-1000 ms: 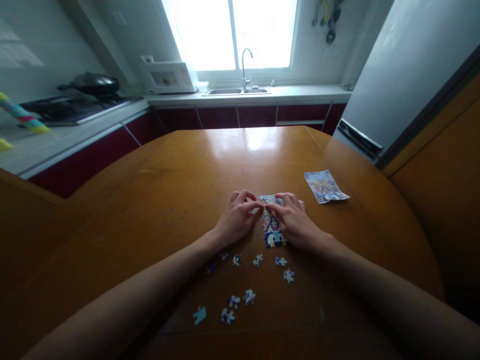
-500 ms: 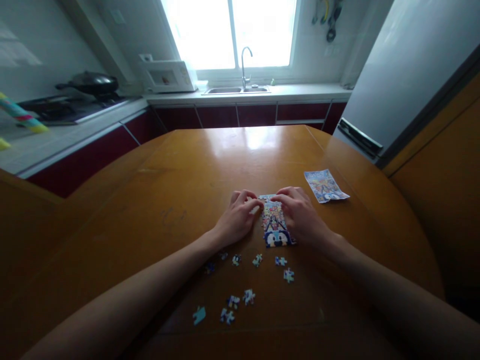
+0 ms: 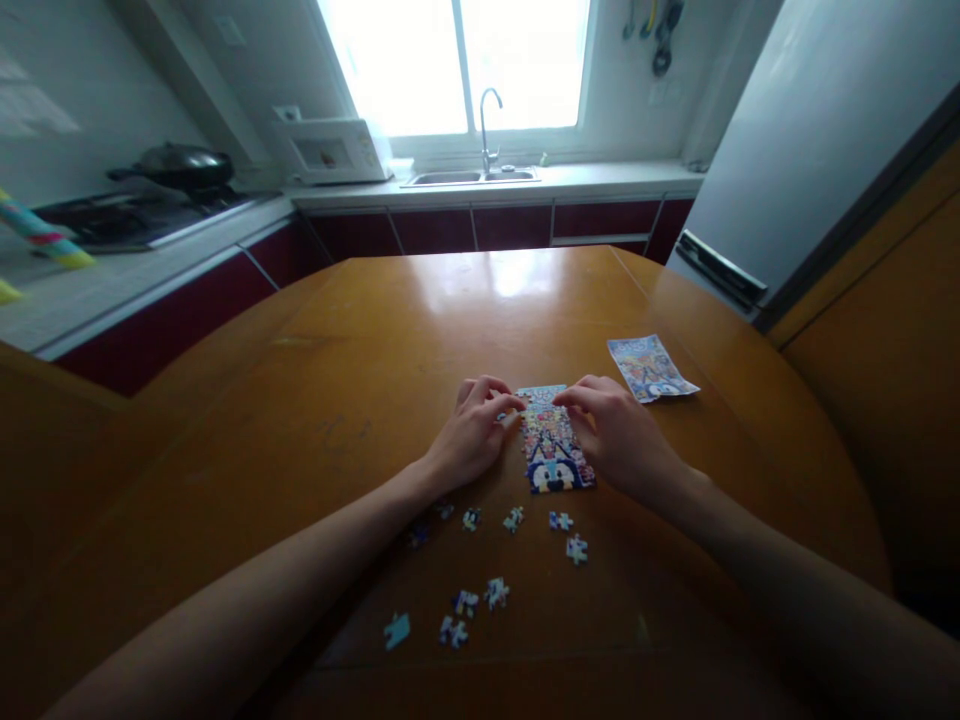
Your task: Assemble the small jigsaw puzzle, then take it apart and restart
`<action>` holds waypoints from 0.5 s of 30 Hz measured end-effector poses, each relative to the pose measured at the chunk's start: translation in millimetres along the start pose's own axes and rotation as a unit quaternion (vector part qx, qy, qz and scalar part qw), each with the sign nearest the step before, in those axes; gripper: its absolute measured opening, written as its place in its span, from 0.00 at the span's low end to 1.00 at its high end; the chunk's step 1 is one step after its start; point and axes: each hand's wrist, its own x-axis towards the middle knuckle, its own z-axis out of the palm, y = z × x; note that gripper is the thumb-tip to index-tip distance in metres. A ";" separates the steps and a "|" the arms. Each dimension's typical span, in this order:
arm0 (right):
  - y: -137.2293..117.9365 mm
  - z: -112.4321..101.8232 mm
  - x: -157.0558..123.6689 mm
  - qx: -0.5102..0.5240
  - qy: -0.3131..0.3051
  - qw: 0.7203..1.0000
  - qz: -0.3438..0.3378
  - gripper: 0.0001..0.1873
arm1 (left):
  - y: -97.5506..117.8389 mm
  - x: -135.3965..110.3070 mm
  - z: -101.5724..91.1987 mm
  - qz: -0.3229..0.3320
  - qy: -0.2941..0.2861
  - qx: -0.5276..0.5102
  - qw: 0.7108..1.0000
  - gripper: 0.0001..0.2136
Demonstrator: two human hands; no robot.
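One partial puzzle point(image 3: 550, 438) flanked on bench point(image 3: 375, 330), seemingly for steadying, by left hand point(image 3: 472, 430), grip indeterminable, and right hand point(image 3: 619, 425), loosely spread. Loose pieces point(image 3: 496, 592) laid nearside, printed sheet point(image 3: 649, 364) rightward, presumably for reach and reference.

Got a bare, slim, smooth-looking left forearm point(image 3: 300, 575) coming in from between 7 and 8 o'clock, plus a bare, slim right forearm point(image 3: 810, 570) from about 4. Taper pretty evenly down to a narrow left wrist point(image 3: 426, 480) and a narrow right wrist point(image 3: 688, 490), with a slight bony bump on the latter. End in a bare, slender-fingered left hand point(image 3: 470, 430) near 6 o'clock and a matching bare right hand point(image 3: 624, 430) near 4.
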 end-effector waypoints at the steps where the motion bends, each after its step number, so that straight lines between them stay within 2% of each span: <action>1: 0.7 1.2 0.0 -0.003 -0.001 1.000 0.005 0.16 | -0.1 -0.1 0.0 -0.004 0.003 0.002 1.000 0.11; 7: 8.3 11.8 1.2 -0.034 -0.017 0.999 0.038 0.19 | 0.3 -0.3 0.5 -0.021 0.017 0.005 1.000 0.04; 15: 19.8 17.5 5.0 -0.066 -0.009 0.996 0.067 0.16 | -0.2 0.3 0.3 -0.014 0.008 0.004 1.000 0.12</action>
